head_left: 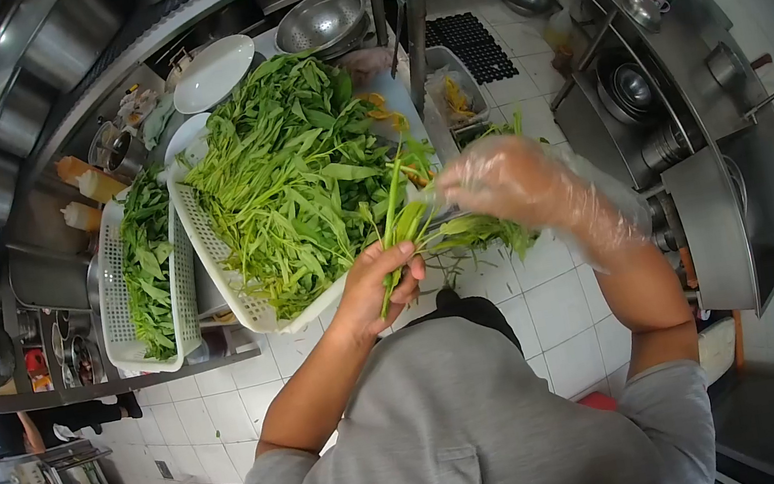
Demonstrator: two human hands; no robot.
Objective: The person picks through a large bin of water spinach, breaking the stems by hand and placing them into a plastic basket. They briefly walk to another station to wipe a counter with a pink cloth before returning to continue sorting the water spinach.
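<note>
Steel surface (210, 298) stood over white-tiled floor (211, 412). Large basket (221, 273), heaped with greens (294, 165), and narrower leaf-filled basket (113, 275) sat along near edge. Left hand (379, 286): fingers gripped green stems (398, 224) beyond it. Right hand (508, 184): blurred, finger state unclear.

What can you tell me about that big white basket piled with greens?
The large white plastic basket looks rigid, with a pale rim and rows of small holes in its visible side. It sits upright, heaped above the rim with long, narrow green leaves and pale stems, which hide its bottom and far side. A narrower white perforated basket stands to its left. The person's left hand is by its near right corner; I can't tell whether they touch.
</note>
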